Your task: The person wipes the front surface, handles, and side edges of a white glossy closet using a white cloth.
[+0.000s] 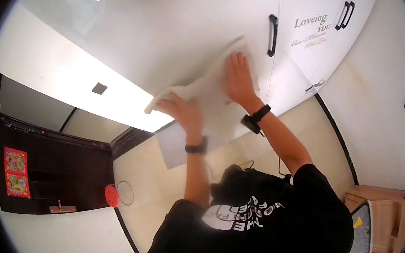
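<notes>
A white cloth (210,85) lies against the glossy white front of a wardrobe (173,29), stretched between my two hands. At its lower left corner my left hand (184,114) is closed on the cloth, its fingers somewhat blurred. My right hand (239,78) sits higher and to the right, laid flat over the cloth with the fingers stretched out and pointing up. Just above and right of it is a black door handle (272,35), which neither hand touches. Each wrist carries a dark band.
More black handles (345,15) are on the doors at the upper right. A dark door (54,175) with a red poster (17,172) stands at the left, near a small red round stool or lid (112,195). Wooden furniture (384,224) with a grey cushion is at the lower right.
</notes>
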### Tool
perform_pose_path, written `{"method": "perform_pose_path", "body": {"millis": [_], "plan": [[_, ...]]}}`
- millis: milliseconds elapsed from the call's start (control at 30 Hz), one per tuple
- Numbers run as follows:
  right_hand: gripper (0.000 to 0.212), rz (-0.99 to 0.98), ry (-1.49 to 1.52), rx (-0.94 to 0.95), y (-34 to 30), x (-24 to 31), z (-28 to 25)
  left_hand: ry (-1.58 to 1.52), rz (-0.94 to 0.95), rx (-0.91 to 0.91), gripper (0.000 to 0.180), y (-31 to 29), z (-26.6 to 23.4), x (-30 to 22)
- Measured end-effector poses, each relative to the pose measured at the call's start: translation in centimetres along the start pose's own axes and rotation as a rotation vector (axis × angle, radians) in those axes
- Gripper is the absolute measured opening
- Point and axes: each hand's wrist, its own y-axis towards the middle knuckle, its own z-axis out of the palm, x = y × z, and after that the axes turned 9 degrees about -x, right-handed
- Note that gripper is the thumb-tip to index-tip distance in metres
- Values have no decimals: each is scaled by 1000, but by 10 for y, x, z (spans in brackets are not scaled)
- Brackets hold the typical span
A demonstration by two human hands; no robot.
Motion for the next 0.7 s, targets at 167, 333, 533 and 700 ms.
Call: {"method": "perform_pose_path", "body": {"millis": [167, 333, 533, 700], "plan": [[52, 73, 155, 185, -11, -14, -24, 87, 30, -48, 69, 17, -10, -24], [56, -32, 102, -93, 61, -18, -31, 95, 308, -41, 63, 96, -30, -67], [58, -104, 125, -210, 94, -19, -35, 113, 262, -154, 69, 117, -30, -90], [53, -151, 23, 149, 18, -42, -11, 242, 138, 40, 71, 18, 11, -45]]}}
